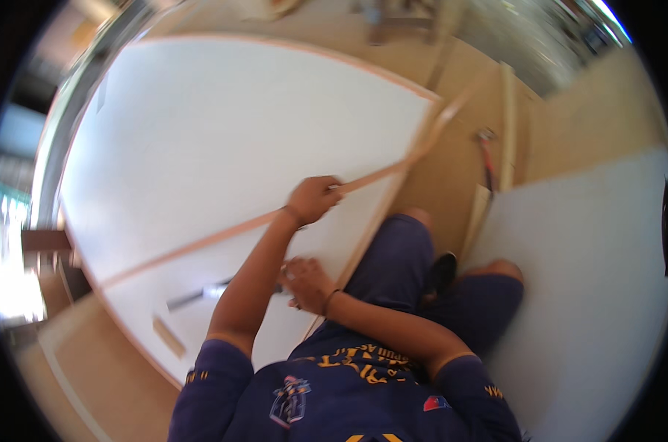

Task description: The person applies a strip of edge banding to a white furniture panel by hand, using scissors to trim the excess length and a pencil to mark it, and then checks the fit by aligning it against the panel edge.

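A long thin wooden strip [238, 230] runs slantwise over a large white panel [223, 125] with wooden edging. My left hand [317, 199] is closed around the strip near its middle, and the strip's far right end is blurred beyond the panel's edge. Nearer to me, my right hand [308, 283] is low over the panel with its fingers curled; what they hold, if anything, is unclear. Beside it lies a dark, slim tool [186, 300] with a shiny part, partly hidden behind my left forearm; its kind cannot be made out. A short wood offcut [169, 337] rests near the panel's left edge.
A hammer [487, 158] with a red and black handle lies on the brown board to the right, beside a wooden batten [508, 125]. Another pale panel [592, 295] stretches along my right side. My knees are close to the white panel's near edge.
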Demonstrator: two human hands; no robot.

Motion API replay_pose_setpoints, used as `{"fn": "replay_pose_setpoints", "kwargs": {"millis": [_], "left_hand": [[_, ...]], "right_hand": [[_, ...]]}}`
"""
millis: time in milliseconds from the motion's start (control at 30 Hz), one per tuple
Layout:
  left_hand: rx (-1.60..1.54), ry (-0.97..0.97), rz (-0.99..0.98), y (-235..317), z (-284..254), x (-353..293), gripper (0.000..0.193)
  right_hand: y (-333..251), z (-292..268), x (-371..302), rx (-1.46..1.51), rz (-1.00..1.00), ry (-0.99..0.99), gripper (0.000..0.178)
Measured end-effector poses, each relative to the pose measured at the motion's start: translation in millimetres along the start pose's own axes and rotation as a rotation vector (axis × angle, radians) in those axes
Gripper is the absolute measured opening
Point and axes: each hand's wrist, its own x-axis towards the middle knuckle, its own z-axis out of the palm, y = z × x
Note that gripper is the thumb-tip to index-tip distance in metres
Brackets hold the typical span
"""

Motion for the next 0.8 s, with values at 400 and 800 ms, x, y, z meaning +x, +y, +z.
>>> {"fn": "replay_pose_setpoints", "kwargs": {"millis": [400,800], "left_hand": [[-0.143,-0.256,-0.112,47.4,-11.1,8.2,0.031],[-0.311,-0.389,-0.118,65.2,-10.9,4.9,0.032]], "right_hand": [[34.7,-56.6,-13.7,0.695,0.145,-0.128,0.029],[80.3,-138.8,-127.6,1.657,0.369,1.051,0.01]]}}
